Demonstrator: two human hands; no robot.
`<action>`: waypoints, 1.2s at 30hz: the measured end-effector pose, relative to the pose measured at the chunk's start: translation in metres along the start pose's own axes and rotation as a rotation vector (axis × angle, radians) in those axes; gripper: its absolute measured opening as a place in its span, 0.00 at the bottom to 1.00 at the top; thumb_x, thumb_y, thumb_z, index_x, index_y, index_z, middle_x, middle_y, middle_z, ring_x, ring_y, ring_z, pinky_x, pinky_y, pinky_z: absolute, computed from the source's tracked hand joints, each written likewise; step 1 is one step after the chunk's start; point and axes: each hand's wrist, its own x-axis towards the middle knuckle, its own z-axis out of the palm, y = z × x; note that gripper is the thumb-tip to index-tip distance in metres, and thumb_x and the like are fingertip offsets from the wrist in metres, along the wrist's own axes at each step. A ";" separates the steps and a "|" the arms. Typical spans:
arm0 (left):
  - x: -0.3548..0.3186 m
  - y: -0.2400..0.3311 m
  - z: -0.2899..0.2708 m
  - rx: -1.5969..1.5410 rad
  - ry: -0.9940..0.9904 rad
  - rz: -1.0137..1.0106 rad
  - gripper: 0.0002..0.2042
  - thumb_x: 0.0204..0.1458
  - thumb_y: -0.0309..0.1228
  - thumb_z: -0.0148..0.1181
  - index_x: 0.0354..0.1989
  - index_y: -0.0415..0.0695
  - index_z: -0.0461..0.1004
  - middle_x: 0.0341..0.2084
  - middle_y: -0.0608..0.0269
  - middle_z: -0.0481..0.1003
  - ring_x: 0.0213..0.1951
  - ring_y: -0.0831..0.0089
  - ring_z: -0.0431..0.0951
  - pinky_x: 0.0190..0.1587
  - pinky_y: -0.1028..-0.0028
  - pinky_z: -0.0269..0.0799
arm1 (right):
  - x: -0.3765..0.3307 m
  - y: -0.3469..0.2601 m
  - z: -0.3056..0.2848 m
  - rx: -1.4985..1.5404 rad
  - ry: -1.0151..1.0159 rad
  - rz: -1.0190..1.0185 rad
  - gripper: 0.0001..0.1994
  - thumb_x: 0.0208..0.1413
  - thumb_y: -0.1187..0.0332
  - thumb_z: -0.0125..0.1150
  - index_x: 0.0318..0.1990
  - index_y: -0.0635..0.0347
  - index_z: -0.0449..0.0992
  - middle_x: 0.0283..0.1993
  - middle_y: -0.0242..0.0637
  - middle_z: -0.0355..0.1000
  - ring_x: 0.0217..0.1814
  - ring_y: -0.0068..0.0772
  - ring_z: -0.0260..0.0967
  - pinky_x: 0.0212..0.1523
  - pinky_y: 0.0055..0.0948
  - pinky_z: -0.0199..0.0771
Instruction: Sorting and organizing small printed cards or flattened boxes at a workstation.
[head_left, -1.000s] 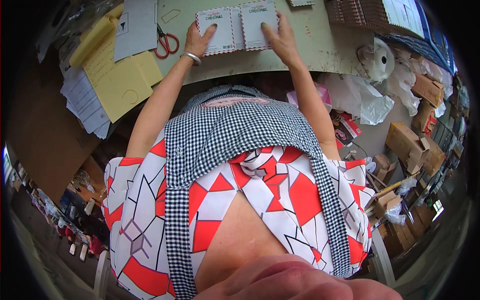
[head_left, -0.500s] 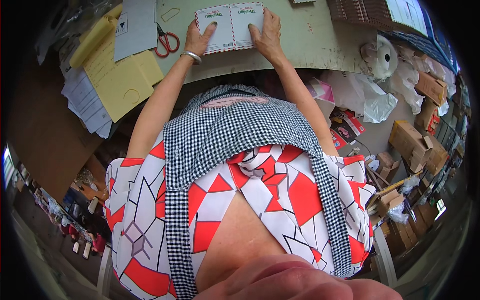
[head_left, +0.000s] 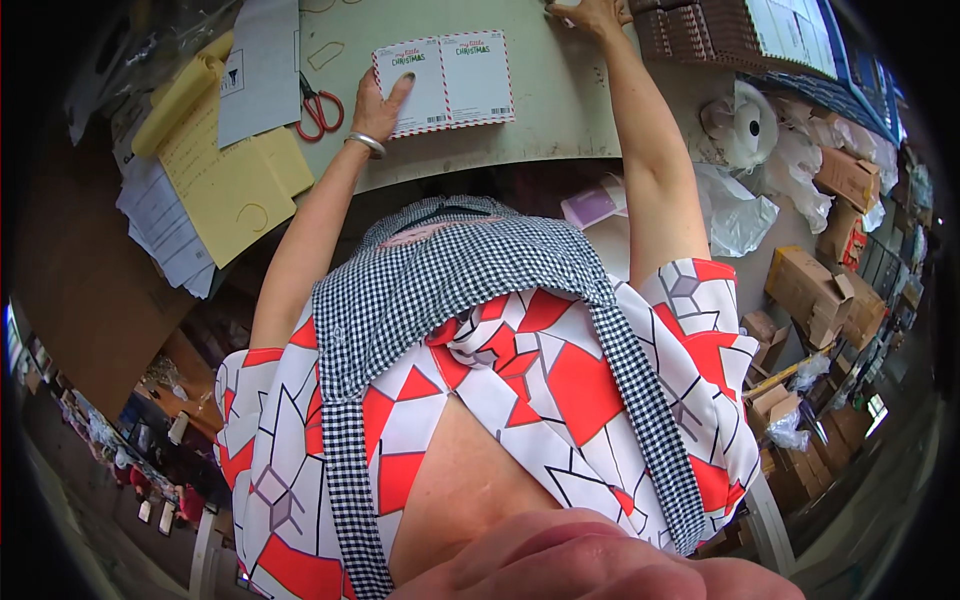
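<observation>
A pair of white printed cards point(head_left: 478, 85) with red-and-white striped borders lies side by side near the table's front edge. They could be two panels joined down the middle; I cannot tell. My left hand point(head_left: 378, 108) grips their left side, thumb flat on top and its other fingers hidden at the edge. A silver bangle is on that wrist. Farther off, my right hand point(head_left: 594, 16) reaches to the top of the view, thumb and fingers around a whitish card point(head_left: 567, 4). Most of that card is hidden by the hand or cut off by the frame.
Red-handled scissors point(head_left: 320, 112) lie left of the cards, beside yellow sheets point(head_left: 225, 185) and a pale paper point(head_left: 258, 75). Tan rubber bands point(head_left: 325, 55) rest on the table point(head_left: 560, 110). Stacked brown-edged cards point(head_left: 680, 35) and a white roll point(head_left: 742, 125) stand at the right. Cartons point(head_left: 812, 290) fill the floor.
My right hand has let go of the striped cards and moved away to the far right. My left hand stays on them. Cards and table now appear slightly lower and further left.
</observation>
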 end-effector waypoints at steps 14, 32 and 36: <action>0.012 0.012 0.012 -0.002 -0.055 0.052 0.25 0.51 0.47 0.61 0.44 0.34 0.71 0.36 0.50 0.78 0.39 0.61 0.78 0.45 0.66 0.71 | 0.016 0.034 -0.016 -0.108 0.114 0.118 0.49 0.34 0.53 0.70 0.66 0.59 0.54 0.63 0.55 0.61 0.64 0.56 0.59 0.65 0.47 0.57; 0.016 0.038 0.019 0.015 -0.055 0.068 0.25 0.51 0.47 0.61 0.44 0.35 0.71 0.36 0.50 0.78 0.38 0.61 0.78 0.45 0.67 0.72 | -0.121 0.081 -0.010 -0.502 0.436 -0.254 0.11 0.50 0.62 0.62 0.35 0.55 0.69 0.34 0.38 0.71 0.39 0.45 0.70 0.38 0.45 0.67; 0.010 0.016 0.014 0.014 -0.056 0.070 0.25 0.51 0.47 0.60 0.44 0.35 0.71 0.36 0.50 0.78 0.38 0.61 0.78 0.45 0.67 0.72 | -0.128 0.083 0.016 -0.457 0.474 -0.356 0.05 0.50 0.69 0.57 0.34 0.55 0.68 0.32 0.39 0.71 0.38 0.46 0.71 0.37 0.46 0.67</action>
